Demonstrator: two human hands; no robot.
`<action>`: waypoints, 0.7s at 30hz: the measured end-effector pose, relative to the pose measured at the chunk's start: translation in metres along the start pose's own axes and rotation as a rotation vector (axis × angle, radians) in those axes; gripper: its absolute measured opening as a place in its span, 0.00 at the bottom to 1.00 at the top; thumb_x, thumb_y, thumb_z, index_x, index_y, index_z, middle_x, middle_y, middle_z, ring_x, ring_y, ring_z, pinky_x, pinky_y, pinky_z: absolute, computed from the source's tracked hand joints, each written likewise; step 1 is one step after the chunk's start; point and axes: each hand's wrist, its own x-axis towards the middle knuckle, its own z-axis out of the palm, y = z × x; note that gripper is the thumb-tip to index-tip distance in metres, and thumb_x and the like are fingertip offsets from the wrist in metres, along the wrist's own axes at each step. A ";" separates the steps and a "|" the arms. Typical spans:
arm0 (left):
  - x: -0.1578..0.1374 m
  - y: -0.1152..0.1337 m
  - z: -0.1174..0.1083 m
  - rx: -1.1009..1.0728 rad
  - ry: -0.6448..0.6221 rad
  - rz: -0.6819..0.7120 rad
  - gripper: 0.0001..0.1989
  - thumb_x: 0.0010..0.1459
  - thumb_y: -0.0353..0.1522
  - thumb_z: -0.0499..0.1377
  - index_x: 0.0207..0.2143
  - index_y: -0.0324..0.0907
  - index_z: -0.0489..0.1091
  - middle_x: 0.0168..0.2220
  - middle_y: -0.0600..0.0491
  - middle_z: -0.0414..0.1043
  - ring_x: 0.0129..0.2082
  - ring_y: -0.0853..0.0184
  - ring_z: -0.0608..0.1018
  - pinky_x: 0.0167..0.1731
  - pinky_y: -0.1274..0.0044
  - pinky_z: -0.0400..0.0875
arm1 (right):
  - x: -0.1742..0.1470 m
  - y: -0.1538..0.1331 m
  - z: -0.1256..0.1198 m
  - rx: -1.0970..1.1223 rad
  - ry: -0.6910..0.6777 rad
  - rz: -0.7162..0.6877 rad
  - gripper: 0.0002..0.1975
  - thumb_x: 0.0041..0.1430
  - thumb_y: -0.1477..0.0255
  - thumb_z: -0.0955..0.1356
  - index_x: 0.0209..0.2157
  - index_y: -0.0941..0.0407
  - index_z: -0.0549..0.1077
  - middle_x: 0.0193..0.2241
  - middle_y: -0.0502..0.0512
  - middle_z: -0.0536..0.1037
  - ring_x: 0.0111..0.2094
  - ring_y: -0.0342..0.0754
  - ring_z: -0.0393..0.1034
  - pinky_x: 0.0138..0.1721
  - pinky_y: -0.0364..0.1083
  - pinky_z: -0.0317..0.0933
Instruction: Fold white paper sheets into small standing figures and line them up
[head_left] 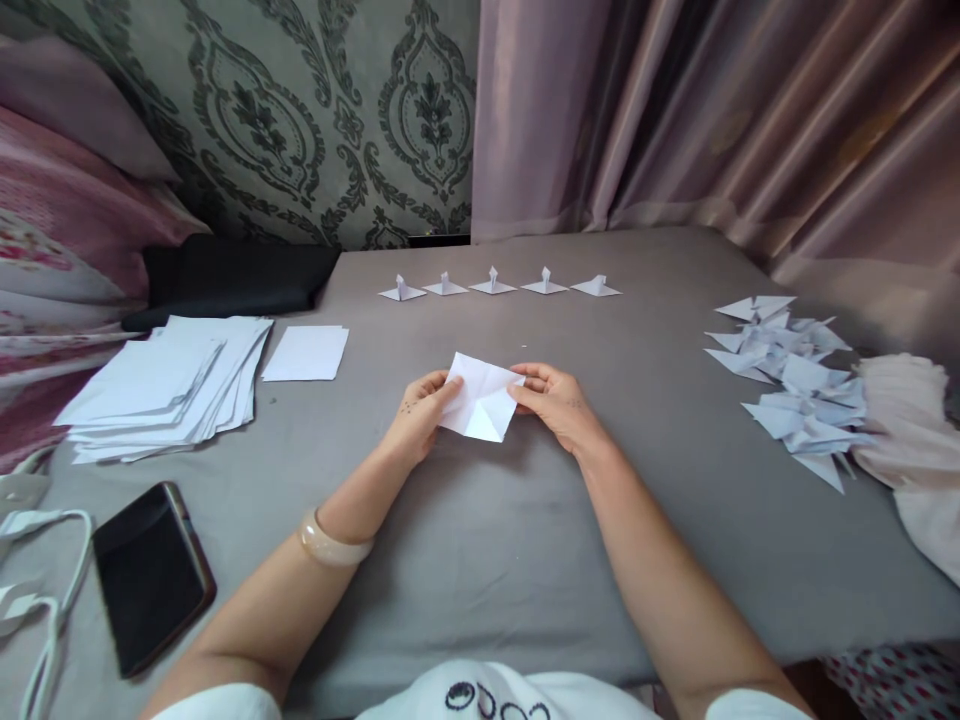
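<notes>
A small white sheet of paper [484,398] with crease lines is held up over the grey tabletop, one side edge in each hand. My left hand [420,410] pinches its left edge, thumb on top. My right hand [551,402] grips the upper right corner between thumb and fingers. The sheet is tilted and looks partly opened along its creases. Beyond it, several folded paper figures [493,282] stand in a row near the back edge.
Left of my hands lie a small stack of square paper [306,353], a big pile of white sheets [169,385], a phone [154,578] and white cables [49,600]. A black folded item [240,275] lies behind. To the right are heaped paper figures [802,380] and pale cloth [904,420].
</notes>
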 end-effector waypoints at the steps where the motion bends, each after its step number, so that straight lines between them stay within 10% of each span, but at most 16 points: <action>1: 0.001 -0.002 -0.001 0.011 -0.004 -0.002 0.20 0.44 0.40 0.69 0.37 0.36 0.73 0.29 0.49 0.78 0.25 0.67 0.77 0.26 0.78 0.70 | 0.003 0.004 0.000 -0.041 0.036 -0.061 0.16 0.50 0.73 0.71 0.43 0.57 0.72 0.30 0.52 0.79 0.30 0.43 0.74 0.35 0.45 0.68; 12: 0.007 -0.017 -0.005 0.395 0.022 0.215 0.19 0.49 0.36 0.64 0.43 0.37 0.69 0.36 0.45 0.78 0.30 0.64 0.79 0.27 0.77 0.71 | -0.001 0.013 0.010 -0.837 0.241 -0.640 0.17 0.56 0.79 0.66 0.47 0.56 0.72 0.47 0.61 0.73 0.50 0.53 0.66 0.51 0.52 0.61; 21: 0.015 -0.018 -0.012 0.472 0.191 0.308 0.16 0.48 0.36 0.64 0.39 0.39 0.69 0.31 0.49 0.77 0.27 0.66 0.76 0.25 0.79 0.66 | -0.019 0.004 0.013 -1.058 -0.024 -0.549 0.06 0.60 0.75 0.66 0.34 0.54 0.75 0.38 0.54 0.79 0.42 0.50 0.67 0.45 0.48 0.61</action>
